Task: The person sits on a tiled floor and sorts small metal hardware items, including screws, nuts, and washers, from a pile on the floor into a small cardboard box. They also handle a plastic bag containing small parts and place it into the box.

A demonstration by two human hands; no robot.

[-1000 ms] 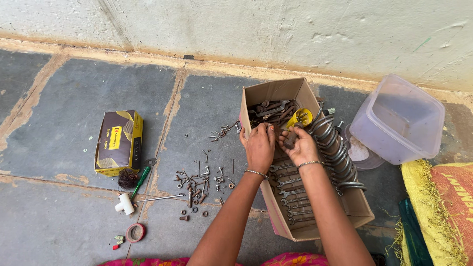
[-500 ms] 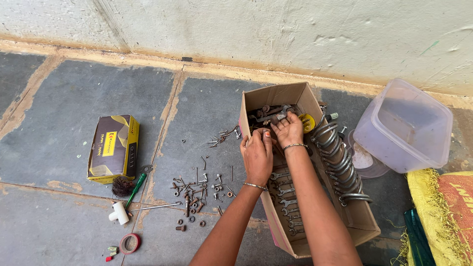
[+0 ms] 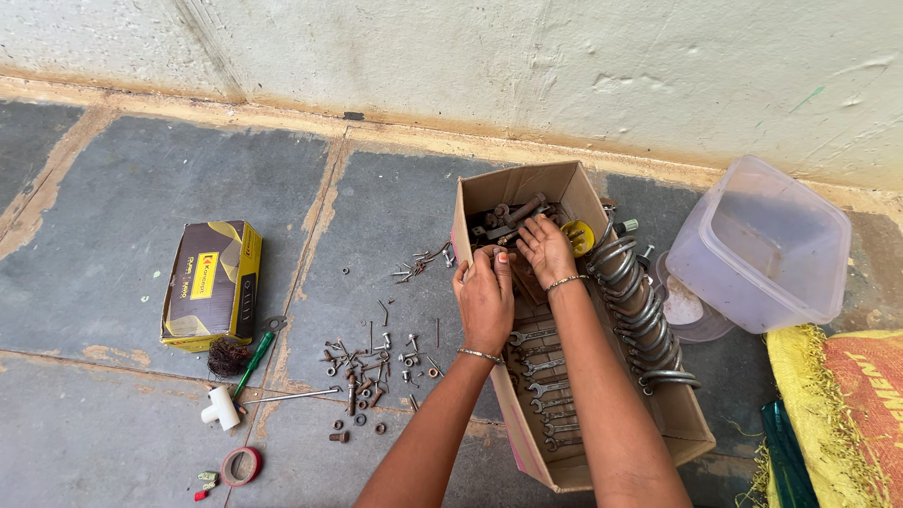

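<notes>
A person is bent over an open cardboard box (image 3: 677,419) that sits right of centre in the frame, on a grey stone floor (image 3: 141,179) near a pale wall (image 3: 470,56). The left hand (image 3: 485,299) rests at the box's left wall about halfway up the frame, its fingers curled over the edge with the fingertips hidden inside, so I cannot tell whether it has hold of anything. The right hand (image 3: 546,246) is further in, toward the box's upper end, fingers loosely spread and reaching into a heap of rusty metal parts (image 3: 508,214); whether it grips one of them I cannot tell. Just right of that hand lies a small yellow piece (image 3: 579,236). Lower in the box a row of wrenches (image 3: 546,376) lies side by side, and along the right wall runs a stack of metal rings (image 3: 644,320). To the right of the box stands a clear plastic tub (image 3: 767,245), tilted, with a yellow and orange cloth (image 3: 837,404) at the lower right of the frame. Left of the box, loose nuts and bolts (image 3: 372,362) are scattered on the floor. Further left are a yellow and brown carton (image 3: 212,282), a green-handled tool (image 3: 254,353), a white pipe fitting (image 3: 221,408) and a red tape roll (image 3: 242,465).
</notes>
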